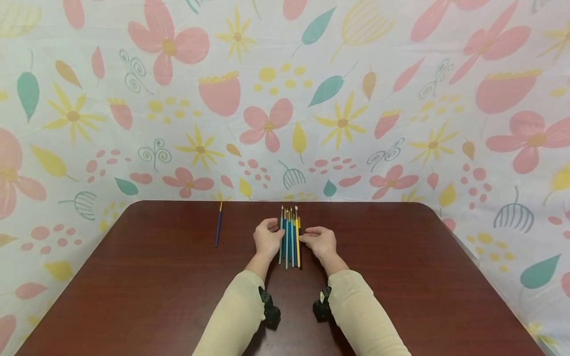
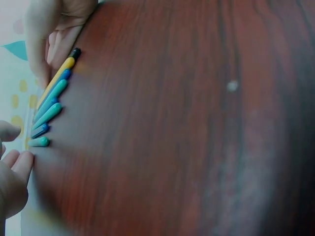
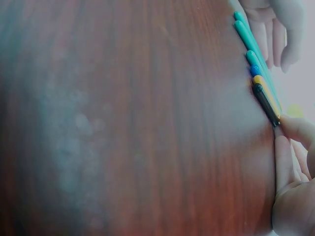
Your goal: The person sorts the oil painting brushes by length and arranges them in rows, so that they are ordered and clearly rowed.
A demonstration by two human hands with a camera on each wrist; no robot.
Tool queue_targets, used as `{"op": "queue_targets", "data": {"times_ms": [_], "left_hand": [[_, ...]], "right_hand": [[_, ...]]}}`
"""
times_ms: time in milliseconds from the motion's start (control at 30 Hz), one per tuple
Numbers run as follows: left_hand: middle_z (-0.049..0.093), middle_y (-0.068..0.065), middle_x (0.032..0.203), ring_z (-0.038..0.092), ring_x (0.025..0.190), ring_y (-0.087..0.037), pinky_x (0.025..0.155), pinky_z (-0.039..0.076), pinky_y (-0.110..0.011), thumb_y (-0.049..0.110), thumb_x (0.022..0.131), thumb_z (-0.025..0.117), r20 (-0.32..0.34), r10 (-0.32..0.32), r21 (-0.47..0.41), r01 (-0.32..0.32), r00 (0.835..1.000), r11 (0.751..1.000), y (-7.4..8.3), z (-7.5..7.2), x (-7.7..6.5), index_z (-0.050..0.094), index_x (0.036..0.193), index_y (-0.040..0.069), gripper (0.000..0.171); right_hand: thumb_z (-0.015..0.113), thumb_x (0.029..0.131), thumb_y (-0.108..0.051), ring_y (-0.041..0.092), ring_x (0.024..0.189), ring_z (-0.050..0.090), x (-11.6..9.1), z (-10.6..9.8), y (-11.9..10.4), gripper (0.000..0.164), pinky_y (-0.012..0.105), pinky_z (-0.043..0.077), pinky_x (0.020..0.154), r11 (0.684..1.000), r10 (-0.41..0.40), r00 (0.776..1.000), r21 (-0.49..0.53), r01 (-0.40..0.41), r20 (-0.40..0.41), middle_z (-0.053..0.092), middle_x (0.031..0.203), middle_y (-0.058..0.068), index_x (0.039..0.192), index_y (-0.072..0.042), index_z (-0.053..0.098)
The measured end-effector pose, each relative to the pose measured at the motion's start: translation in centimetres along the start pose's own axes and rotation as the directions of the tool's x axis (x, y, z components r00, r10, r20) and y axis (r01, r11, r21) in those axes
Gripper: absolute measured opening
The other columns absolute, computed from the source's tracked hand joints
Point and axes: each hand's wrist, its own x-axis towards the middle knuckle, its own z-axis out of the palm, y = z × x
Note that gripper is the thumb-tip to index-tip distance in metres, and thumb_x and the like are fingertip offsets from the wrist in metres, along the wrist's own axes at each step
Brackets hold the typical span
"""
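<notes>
Several paintbrushes lie side by side on the table, handles toward me and bristles toward the wall. Among them are teal brushes, a yellow brush and a black brush at the right side. My left hand is at the left edge of the row, its thumb against the outermost teal handle. On the opposite side, my right hand touches the row's right edge, with the thumb at the black and yellow handles. The fingers of both hands look fairly straight. Some blue handles show between the teal ones.
A single blue paintbrush lies apart, to the left of my left hand near the table's far edge. The dark red-brown wooden table meets a flower-patterned cloth at the back. A black wrist camera is strapped to each sleeve.
</notes>
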Motion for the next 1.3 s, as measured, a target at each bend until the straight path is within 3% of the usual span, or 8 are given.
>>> {"op": "queue_targets", "data": {"times_ms": [367, 600, 933, 1300], "left_hand": [[0.067, -0.017, 0.111, 0.061, 0.108, -0.03, 0.088, 0.054, -0.042, -0.001, 0.085, 0.065, -0.092, -0.02, -0.004, 0.019, 0.996, 1.0, 0.1, 1.1, -0.3, 0.065, 0.111, 0.0, 0.026], [0.068, -0.014, 0.109, 0.062, 0.106, -0.027, 0.087, 0.054, -0.04, -0.001, 0.085, 0.064, -0.138, -0.039, 0.05, 0.047, 0.99, 0.998, 0.2, 1.7, -0.2, 0.068, 0.108, 0.003, 0.023], [0.068, -0.012, 0.105, 0.062, 0.102, -0.028, 0.082, 0.055, -0.041, 0.004, 0.085, 0.066, -0.16, -0.059, 0.087, 0.073, 0.985, 0.994, 0.6, 1.7, 0.2, 0.068, 0.106, 0.005, 0.021], [0.068, -0.015, 0.106, 0.062, 0.102, -0.028, 0.084, 0.055, -0.042, 0.002, 0.086, 0.066, -0.151, -0.073, 0.061, 0.083, 0.986, 0.995, 0.4, 1.7, 0.8, 0.067, 0.11, 0.002, 0.025]], "right_hand": [[0.076, 0.077, -0.009, 0.023, 0.086, 0.069, -0.1, 0.1, -0.3, 0.032, 0.036, 0.058, 0.078, 1.0, 0.018, 1.0, -0.001, -0.018, 0.0, 0.069, 0.102, 0.02, 0.106, 0.0, 0.067], [0.076, 0.078, -0.009, 0.025, 0.088, 0.069, -0.2, 0.0, -0.3, 0.033, 0.037, 0.058, 0.078, 1.0, 0.019, 1.0, 0.001, -0.019, 0.001, 0.069, 0.102, 0.02, 0.107, 0.001, 0.067], [0.076, 0.078, -0.01, 0.026, 0.088, 0.069, -0.2, 0.1, -0.4, 0.033, 0.036, 0.058, 0.077, 1.0, 0.006, 1.0, -0.004, -0.006, -0.007, 0.069, 0.101, 0.021, 0.107, 0.001, 0.067], [0.077, 0.077, -0.011, 0.023, 0.086, 0.068, 0.0, 0.1, -0.1, 0.032, 0.036, 0.058, 0.077, 1.0, 0.012, 1.0, -0.009, -0.012, -0.005, 0.07, 0.1, 0.019, 0.106, -0.001, 0.068]]}}
